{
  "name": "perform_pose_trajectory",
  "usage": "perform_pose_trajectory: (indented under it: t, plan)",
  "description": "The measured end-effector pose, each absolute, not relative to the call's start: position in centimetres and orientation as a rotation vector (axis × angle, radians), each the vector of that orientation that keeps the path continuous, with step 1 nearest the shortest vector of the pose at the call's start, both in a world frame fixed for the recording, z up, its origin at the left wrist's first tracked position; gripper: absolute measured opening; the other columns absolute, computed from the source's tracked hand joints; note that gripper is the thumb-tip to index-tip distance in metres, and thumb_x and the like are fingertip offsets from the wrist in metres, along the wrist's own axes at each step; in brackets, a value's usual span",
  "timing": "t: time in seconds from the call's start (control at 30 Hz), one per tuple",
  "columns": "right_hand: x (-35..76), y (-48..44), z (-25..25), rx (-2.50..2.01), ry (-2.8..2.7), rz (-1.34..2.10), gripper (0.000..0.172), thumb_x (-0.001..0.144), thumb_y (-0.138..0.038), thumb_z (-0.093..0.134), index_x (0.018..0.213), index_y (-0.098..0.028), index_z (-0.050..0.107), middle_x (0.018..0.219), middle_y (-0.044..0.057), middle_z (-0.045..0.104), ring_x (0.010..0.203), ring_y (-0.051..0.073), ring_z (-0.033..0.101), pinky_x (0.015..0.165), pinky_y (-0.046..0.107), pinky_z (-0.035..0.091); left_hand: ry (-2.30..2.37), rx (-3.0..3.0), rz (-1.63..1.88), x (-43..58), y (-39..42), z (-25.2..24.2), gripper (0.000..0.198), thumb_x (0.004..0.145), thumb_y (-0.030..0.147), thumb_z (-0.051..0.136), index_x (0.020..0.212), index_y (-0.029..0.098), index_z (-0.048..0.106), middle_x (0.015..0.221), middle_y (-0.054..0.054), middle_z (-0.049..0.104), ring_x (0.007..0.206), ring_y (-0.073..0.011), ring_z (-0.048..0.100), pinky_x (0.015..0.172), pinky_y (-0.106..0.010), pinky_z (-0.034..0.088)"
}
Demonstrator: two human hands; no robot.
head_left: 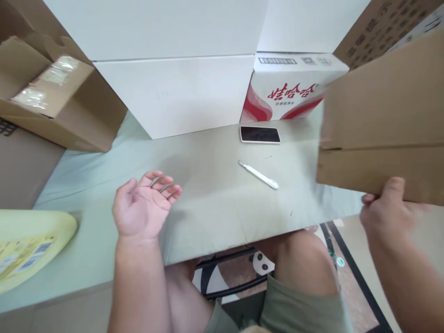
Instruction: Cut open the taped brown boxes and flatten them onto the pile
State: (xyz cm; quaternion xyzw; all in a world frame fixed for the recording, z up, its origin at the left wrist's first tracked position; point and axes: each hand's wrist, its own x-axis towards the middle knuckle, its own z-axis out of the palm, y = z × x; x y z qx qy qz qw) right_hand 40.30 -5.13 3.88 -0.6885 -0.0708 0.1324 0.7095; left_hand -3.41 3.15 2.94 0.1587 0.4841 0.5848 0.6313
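My left hand (144, 203) is raised palm up over the left part of the table, its fingers apart and a little curled, holding nothing. At the right, my right hand (390, 208) grips the lower edge of a brown cardboard piece (381, 120), thumb on the near face; some of its fingers are blurred or hidden. The cardboard has a horizontal fold line and is held up beyond the table's right front edge. Between the hands a white pen-like cutter (259, 175) lies on the green cloth. Behind it is a phone (260, 134) with a dark screen.
White boxes (201, 97) stand along the back, beside a red and white printed carton (287, 92). An open brown box (76, 106) is at the back left. A yellow-green bottle (34, 245) lies at the left front. The cloth-covered table (208, 208) ends above my knees.
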Motion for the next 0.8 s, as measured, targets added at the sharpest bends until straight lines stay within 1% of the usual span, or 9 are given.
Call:
perform_pose_trajectory:
  t: [0.07, 0.2, 0.27, 0.33, 0.4, 0.5, 0.63, 0.7, 0.8]
  plan:
    - [42.7, -4.6, 3.8, -1.607, -0.238, 0.149, 0.026, 0.096, -0.019, 0.066, 0.077, -0.026, 0.049, 0.075, -0.003, 0.060, 0.043, 0.004, 0.052, 0.032, 0.016, 0.037, 1.135, 0.365, 1.336, -3.2, 3.2, 3.0, 0.029, 0.068, 0.049, 0.071, 0.077, 0.021, 0.071, 0.077, -0.008, 0.072, 0.067, -0.0219, 0.069, 0.067, -0.035, 0.063]
    - [46.9, 0.6, 4.5, -1.633, -0.233, 0.029, 0.036, 0.097, -0.003, 0.057, 0.077, -0.027, 0.039, 0.085, -0.005, 0.067, 0.038, 0.001, 0.050, 0.036, 0.019, 0.038, 1.181, 0.392, 1.320, -2.6, 3.5, 3.4, 0.030, 0.071, 0.050, 0.066, 0.075, 0.020, 0.068, 0.071, -0.008, 0.066, 0.063, -0.0214, 0.067, 0.064, -0.035, 0.061]
    - [48.9, 4.8, 5.2, -1.594, -0.143, 0.100, 0.035, 0.098, -0.007, 0.056, 0.075, -0.025, 0.036, 0.084, -0.009, 0.068, 0.037, -0.004, 0.042, 0.040, 0.018, 0.033, 1.226, 0.417, 1.288, -2.1, 3.6, 3.6, 0.030, 0.071, 0.049, 0.064, 0.072, 0.019, 0.067, 0.056, -0.004, 0.052, 0.055, -0.0201, 0.061, 0.062, -0.034, 0.060]
    - [50.8, 9.0, 5.7, -1.613, -0.111, 0.212, 0.036, 0.091, -0.005, 0.060, 0.069, -0.021, 0.036, 0.076, -0.009, 0.069, 0.041, -0.006, 0.043, 0.045, 0.019, 0.027, 1.274, 0.429, 1.262, -1.7, 3.8, 3.8, 0.031, 0.068, 0.049, 0.062, 0.068, 0.018, 0.066, 0.047, 0.001, 0.037, 0.049, -0.0190, 0.055, 0.059, -0.034, 0.059]
    - [52.4, 12.6, 5.5, -1.653, -0.084, 0.342, 0.034, 0.087, 0.002, 0.053, 0.063, -0.015, 0.037, 0.073, -0.007, 0.072, 0.046, -0.007, 0.048, 0.048, 0.020, 0.025, 1.302, 0.434, 1.248, -1.4, 4.0, 3.9, 0.033, 0.066, 0.050, 0.061, 0.066, 0.017, 0.067, 0.045, 0.001, 0.032, 0.047, -0.0189, 0.054, 0.057, -0.034, 0.058]
    - [53.7, 16.1, 3.7, -1.755, -0.034, 0.550, 0.032, 0.092, -0.002, 0.048, 0.060, -0.009, 0.048, 0.088, 0.006, 0.076, 0.056, -0.001, 0.060, 0.050, 0.022, 0.032, 1.326, 0.452, 1.233, -1.1, 4.3, 3.7, 0.035, 0.063, 0.051, 0.062, 0.065, 0.017, 0.069, 0.046, 0.000, 0.035, 0.048, -0.0193, 0.055, 0.056, -0.034, 0.057]
    - [53.8, 18.2, 0.4, -1.819, -0.060, 0.655, 0.021, 0.103, -0.013, 0.056, 0.088, -0.005, 0.068, 0.106, 0.011, 0.075, 0.079, 0.010, 0.072, 0.062, 0.023, 0.052, 1.356, 0.468, 1.209, -0.8, 4.5, 3.3, 0.037, 0.056, 0.055, 0.070, 0.062, 0.019, 0.070, 0.045, -0.001, 0.038, 0.048, -0.0203, 0.054, 0.054, -0.035, 0.056]
    - [53.9, 18.9, -0.6, -1.831, -0.090, 0.629, 0.027, 0.110, -0.030, 0.054, 0.112, -0.009, 0.071, 0.120, 0.010, 0.074, 0.094, 0.016, 0.074, 0.076, 0.031, 0.061, 1.373, 0.471, 1.195, -0.6, 4.6, 3.3, 0.038, 0.050, 0.056, 0.075, 0.060, 0.019, 0.071, 0.045, -0.001, 0.039, 0.048, -0.0200, 0.054, 0.053, -0.034, 0.056]
    - [54.2, 19.9, -1.0, -1.825, -0.191, 0.597, 0.042, 0.111, -0.046, 0.052, 0.134, -0.014, 0.066, 0.138, 0.012, 0.067, 0.117, 0.023, 0.071, 0.098, 0.046, 0.060, 1.395, 0.477, 1.162, -0.4, 4.6, 3.4, 0.041, 0.044, 0.058, 0.080, 0.057, 0.020, 0.072, 0.043, -0.001, 0.039, 0.047, -0.0194, 0.053, 0.052, -0.034, 0.055]
